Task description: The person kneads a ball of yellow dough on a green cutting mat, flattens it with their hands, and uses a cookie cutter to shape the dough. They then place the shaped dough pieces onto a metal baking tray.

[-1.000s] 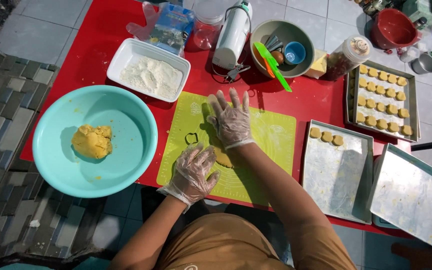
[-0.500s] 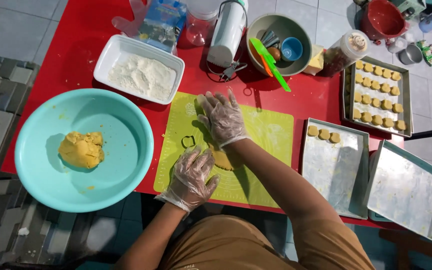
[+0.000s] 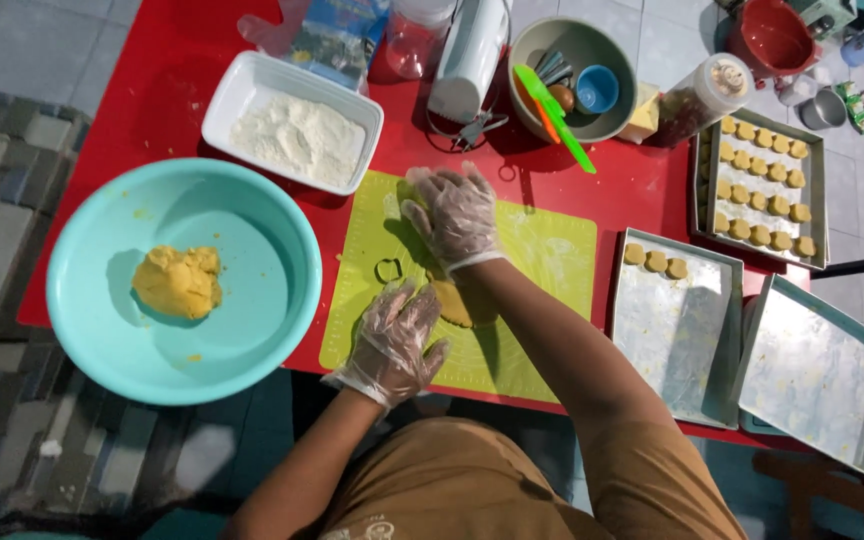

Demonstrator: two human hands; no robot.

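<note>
My two hands wear thin clear plastic gloves and rest flat on a lime green silicone mat point(image 3: 542, 260) on a red table point(image 3: 182, 110). My right hand point(image 3: 455, 215) lies palm down near the mat's far edge, fingers spread, holding nothing. Palm down at the mat's near left part is my left hand point(image 3: 395, 343). Between them lies a flattened piece of yellow dough point(image 3: 455, 303), partly hidden by my right forearm. A small metal cookie cutter point(image 3: 388, 270) sits on the mat just left of the dough.
A turquoise basin point(image 3: 252, 260) with a yellow dough lump point(image 3: 178, 282) stands at left. A white flour tray point(image 3: 297, 120) is behind the mat. Right: a tray with three cookies point(image 3: 672, 330), a bare tray point(image 3: 812, 375), a full tray point(image 3: 760, 190). A grey bowl point(image 3: 574, 75) holds utensils.
The camera view shifted slightly. Both hands stay pressed on the mat around the dough, with only small shifts.
</note>
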